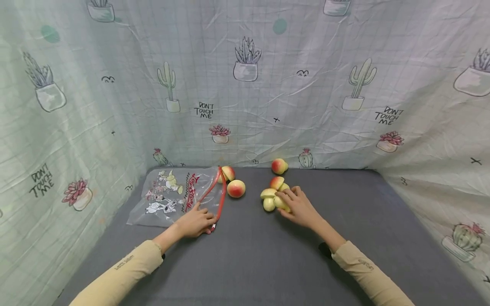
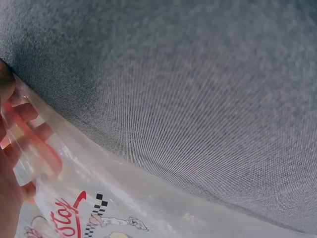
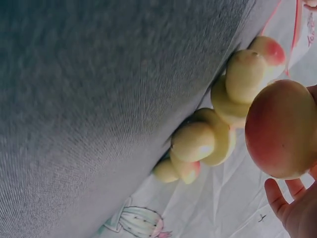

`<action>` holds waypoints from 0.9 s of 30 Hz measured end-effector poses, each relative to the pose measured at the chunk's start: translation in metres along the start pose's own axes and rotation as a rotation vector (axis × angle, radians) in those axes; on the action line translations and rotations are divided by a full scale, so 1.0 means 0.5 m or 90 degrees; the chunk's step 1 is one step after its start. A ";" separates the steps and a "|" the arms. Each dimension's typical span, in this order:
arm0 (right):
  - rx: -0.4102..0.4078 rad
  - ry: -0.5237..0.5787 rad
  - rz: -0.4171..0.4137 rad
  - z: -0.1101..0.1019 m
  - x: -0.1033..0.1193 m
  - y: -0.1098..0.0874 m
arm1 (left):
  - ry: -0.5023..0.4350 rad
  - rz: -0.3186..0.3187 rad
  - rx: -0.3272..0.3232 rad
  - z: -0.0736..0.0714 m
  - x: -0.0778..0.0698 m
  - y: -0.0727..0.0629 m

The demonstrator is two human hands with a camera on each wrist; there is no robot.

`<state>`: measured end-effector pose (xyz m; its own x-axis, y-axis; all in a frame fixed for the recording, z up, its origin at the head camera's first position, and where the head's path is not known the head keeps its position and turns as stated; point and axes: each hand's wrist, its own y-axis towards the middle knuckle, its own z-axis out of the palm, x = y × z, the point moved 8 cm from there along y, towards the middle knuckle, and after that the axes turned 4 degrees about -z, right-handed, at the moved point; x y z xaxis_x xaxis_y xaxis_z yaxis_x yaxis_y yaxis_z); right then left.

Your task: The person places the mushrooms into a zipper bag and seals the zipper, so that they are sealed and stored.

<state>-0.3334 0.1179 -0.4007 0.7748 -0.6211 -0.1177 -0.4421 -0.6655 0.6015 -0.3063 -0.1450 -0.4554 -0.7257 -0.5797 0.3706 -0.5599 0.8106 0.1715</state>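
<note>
A clear zip bag (image 1: 160,216) with a red strip along its opening and cartoon print lies flat on the left. My left hand (image 1: 196,222) holds its near corner by the opening; in the left wrist view, fingers (image 2: 29,111) show through the plastic. On the right, my right hand (image 1: 300,208) grips a toy mushroom (image 1: 282,204) between thumb and fingers. Its rounded red-and-yellow cap (image 3: 280,131) looms large in the right wrist view. Beside that hand, another pale mushroom (image 1: 269,199) lies with its stem toward me, and a red-capped one (image 1: 277,182) sits just behind.
Farther back stands a red-and-yellow mushroom (image 1: 279,166) near the curtain (image 1: 329,136). Two more, one round-topped (image 1: 236,188) and one partly behind the red strip (image 1: 228,173), lie by the bag's mouth. Grey cloth (image 1: 245,259) covers the table; patterned curtains surround it.
</note>
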 end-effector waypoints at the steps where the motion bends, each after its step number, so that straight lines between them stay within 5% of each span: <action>1: -0.002 0.003 -0.005 -0.001 0.005 0.000 | -0.003 0.000 0.003 0.001 -0.001 0.000; 14: -0.034 0.017 -0.063 0.000 0.052 0.024 | -0.013 -0.011 0.016 -0.002 -0.001 0.006; 27: -0.034 0.035 -0.060 0.026 0.098 0.081 | -0.015 -0.007 0.003 -0.008 0.000 0.005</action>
<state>-0.3192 0.0553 -0.3924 0.8363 -0.5317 -0.1335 -0.3417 -0.6961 0.6315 -0.3060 -0.1427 -0.4512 -0.7286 -0.5904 0.3472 -0.5695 0.8038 0.1718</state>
